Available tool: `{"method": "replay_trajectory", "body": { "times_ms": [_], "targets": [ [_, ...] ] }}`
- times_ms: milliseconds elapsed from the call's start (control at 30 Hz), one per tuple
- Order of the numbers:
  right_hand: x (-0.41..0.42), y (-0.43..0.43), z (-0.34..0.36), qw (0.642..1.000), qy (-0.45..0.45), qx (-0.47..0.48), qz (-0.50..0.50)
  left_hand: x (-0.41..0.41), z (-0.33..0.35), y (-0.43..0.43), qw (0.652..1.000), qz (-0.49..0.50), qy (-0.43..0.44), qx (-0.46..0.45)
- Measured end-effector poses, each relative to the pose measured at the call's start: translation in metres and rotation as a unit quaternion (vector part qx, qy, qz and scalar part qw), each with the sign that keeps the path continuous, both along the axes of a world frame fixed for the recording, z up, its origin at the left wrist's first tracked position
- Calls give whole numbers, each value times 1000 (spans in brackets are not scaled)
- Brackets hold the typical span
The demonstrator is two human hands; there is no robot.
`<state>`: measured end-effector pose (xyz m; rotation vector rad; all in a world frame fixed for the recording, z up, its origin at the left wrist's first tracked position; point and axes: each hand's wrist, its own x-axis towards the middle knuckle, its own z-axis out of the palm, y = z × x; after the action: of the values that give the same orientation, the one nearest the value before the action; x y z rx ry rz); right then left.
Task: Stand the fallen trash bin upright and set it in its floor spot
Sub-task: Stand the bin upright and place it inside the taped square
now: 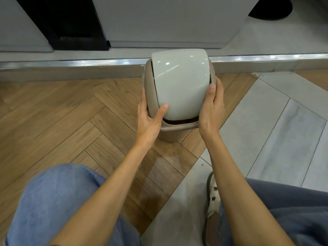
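The trash bin [179, 82] is beige with a pale grey-green domed swing lid. It stands upright on the wooden floor, seen from above, just in front of a metal floor strip. My left hand [150, 119] grips its left side, thumb resting on the lid. My right hand [212, 110] clasps its right rim, thumb along the lid's edge. The bin's lower body is mostly hidden under the lid and my hands; only a bit of its base shows at the near side.
A metal threshold strip [71, 65] runs across behind the bin, with white cabinet panels [168, 22] and a dark gap [71, 23] beyond. Herringbone wood floor [62, 121] lies left, grey tiles [284, 130] right. My knees in jeans and a sandalled foot [213, 197] are near.
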<state>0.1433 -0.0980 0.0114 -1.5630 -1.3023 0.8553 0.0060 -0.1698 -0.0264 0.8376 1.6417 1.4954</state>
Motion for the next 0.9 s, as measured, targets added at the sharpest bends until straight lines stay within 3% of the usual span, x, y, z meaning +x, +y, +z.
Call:
{"method": "replay_trajectory", "body": {
  "times_ms": [400, 900],
  "targets": [
    [-6, 49, 8, 1000, -12, -19, 4, -8, 7, 57, 999, -28, -8, 17],
    [-24, 133, 5, 994, -15, -29, 103, -39, 0, 137, 997, -41, -32, 56]
  ]
}}
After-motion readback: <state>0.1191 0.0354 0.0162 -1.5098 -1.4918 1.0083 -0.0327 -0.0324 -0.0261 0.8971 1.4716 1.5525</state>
